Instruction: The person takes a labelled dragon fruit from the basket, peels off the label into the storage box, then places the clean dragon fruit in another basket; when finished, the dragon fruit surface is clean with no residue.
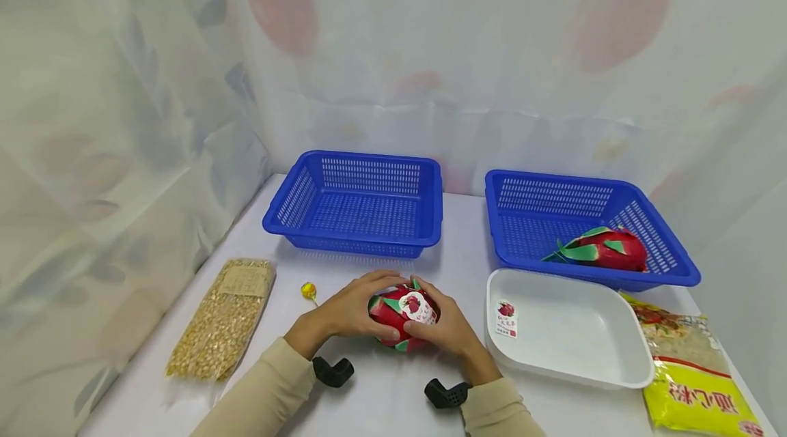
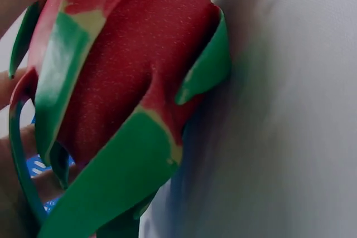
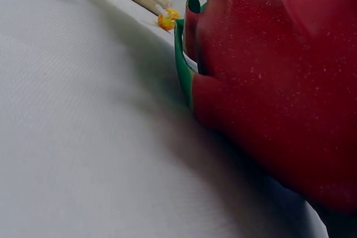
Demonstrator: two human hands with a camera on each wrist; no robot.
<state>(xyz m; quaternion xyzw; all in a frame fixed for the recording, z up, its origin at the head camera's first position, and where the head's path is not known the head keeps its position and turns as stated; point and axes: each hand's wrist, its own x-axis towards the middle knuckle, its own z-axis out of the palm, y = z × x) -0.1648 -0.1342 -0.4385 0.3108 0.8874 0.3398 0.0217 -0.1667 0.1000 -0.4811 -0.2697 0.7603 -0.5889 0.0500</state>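
A red dragon fruit (image 1: 389,315) with green scales and a white printed sticker (image 1: 421,307) is held between both hands at the middle of the table. My left hand (image 1: 353,308) grips its left side, thumb across the near face. From the other side my right hand (image 1: 453,329) grips it, its thumb by the sticker. Close up in the left wrist view, the dragon fruit (image 2: 134,54) shows long green scales, with fingers behind it. Its smooth red skin fills much of the right wrist view, just above or on the white cloth; contact cannot be told.
Two blue baskets stand at the back: the left one (image 1: 353,242) bare inside, the right one (image 1: 522,256) holding another dragon fruit (image 1: 615,249). A white tray (image 1: 565,334) with a sticker and a yellow pasta bag (image 1: 695,382) lie right. Left are a grain pack (image 1: 224,321) and a lollipop (image 1: 308,291).
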